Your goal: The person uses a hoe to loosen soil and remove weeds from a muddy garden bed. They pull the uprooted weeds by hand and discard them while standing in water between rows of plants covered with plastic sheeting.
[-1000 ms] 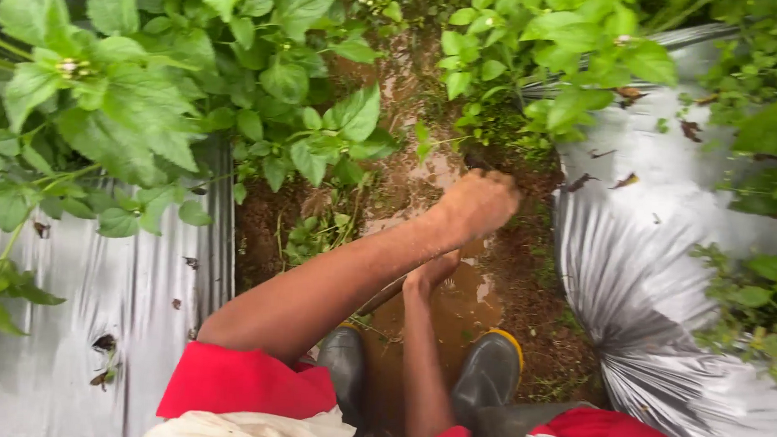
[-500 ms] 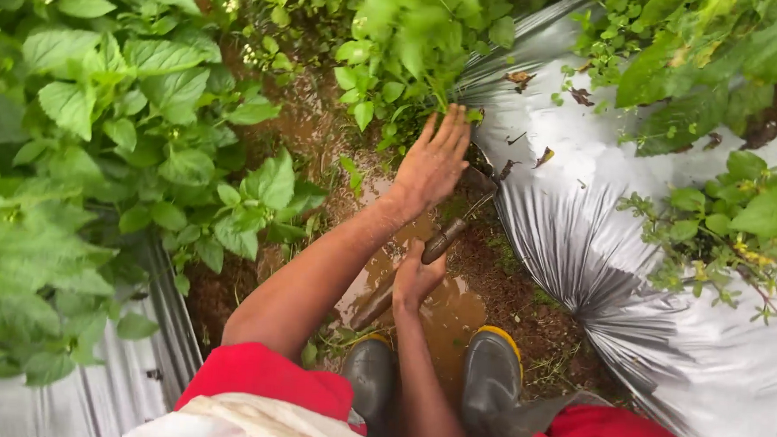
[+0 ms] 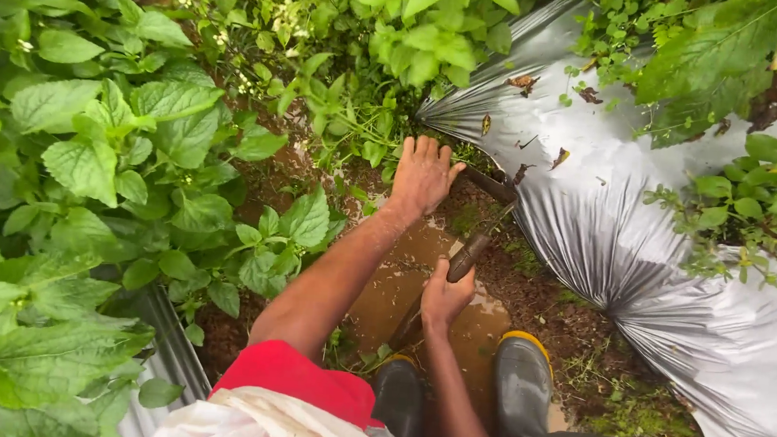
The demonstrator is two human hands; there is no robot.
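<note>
Left hand (image 3: 424,174) spread wide on weeds (image 3: 357,137) at upper centre; right hand (image 3: 445,297) gripping muddy tool handle (image 3: 466,254) below.

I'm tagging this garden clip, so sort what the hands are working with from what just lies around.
In hand:
- left hand, fingers spread, reaching into the low green weeds by the furrow
- right hand gripping the dark wooden-handled digging tool

Lying about:
- silver plastic mulch sheet
- brown muddy puddle
- dark rubber boots
- dead brown leaves
</note>
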